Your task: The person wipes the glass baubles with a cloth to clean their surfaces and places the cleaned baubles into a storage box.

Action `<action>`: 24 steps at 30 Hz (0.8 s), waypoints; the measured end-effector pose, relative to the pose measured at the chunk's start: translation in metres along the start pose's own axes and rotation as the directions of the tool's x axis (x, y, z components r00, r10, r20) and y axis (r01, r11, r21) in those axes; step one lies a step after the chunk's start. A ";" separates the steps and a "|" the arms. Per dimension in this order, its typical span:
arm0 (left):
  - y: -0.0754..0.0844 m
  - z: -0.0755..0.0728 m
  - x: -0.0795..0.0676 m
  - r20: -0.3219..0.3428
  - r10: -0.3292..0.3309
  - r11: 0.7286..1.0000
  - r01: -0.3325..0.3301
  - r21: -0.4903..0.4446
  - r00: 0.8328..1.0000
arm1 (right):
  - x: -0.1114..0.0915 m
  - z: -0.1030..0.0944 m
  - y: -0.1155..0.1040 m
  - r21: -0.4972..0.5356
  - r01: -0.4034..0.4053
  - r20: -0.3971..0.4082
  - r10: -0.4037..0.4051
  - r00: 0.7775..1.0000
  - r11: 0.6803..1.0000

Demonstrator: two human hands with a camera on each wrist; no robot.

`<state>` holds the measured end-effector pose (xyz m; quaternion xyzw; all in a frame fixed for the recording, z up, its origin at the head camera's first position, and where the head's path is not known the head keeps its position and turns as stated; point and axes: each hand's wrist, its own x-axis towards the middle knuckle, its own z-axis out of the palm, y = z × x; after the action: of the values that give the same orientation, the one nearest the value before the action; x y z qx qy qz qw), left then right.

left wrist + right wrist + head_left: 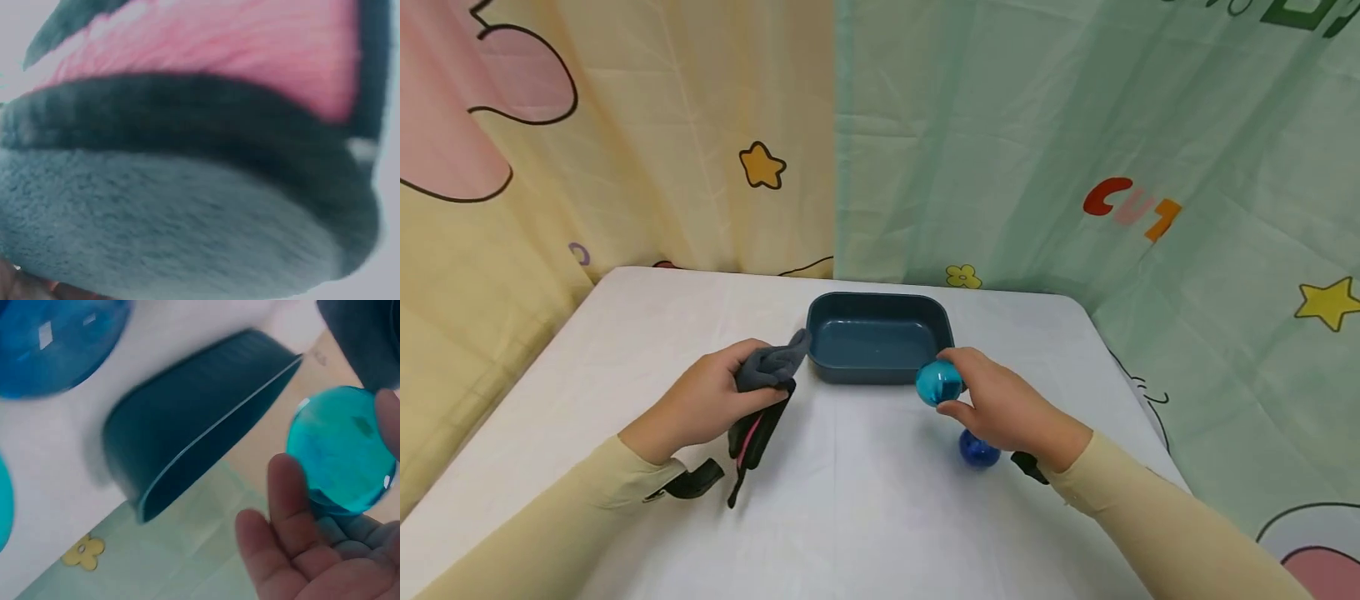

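Left hand gripped what seemed a plush, right hand pinched teal ball, blue ball lay nearer, tray farther

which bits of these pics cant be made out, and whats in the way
Head view: part of the gray fabric item, covered by the left hand.
Left wrist view: most of that hand, cut off by the lower left corner.
Right wrist view: the blue ball and a turquoise shape, both cut off by edges; the shape is unidentifiable.
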<state>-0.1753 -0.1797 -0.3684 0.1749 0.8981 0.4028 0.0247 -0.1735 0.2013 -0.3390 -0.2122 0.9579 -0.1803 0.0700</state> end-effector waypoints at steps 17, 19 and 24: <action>0.048 0.060 0.009 -0.015 0.217 0.902 -0.206 -0.380 0.976 | 0.009 0.024 -0.043 0.257 0.250 -0.156 -0.215 0.964 0.934; 0.048 0.062 0.009 0.031 0.249 0.879 -0.212 -0.427 0.968 | 0.010 0.026 -0.046 0.270 0.239 -0.177 -0.196 0.965 0.933; 0.039 0.061 0.007 0.191 0.418 0.811 -0.271 -0.519 0.888 | 0.010 0.031 -0.049 0.313 0.213 -0.237 -0.141 0.961 0.925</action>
<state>-0.1594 -0.1094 -0.3799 0.3832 0.7088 0.5785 0.1270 -0.1576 0.1453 -0.3501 -0.2630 0.8918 -0.3678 -0.0132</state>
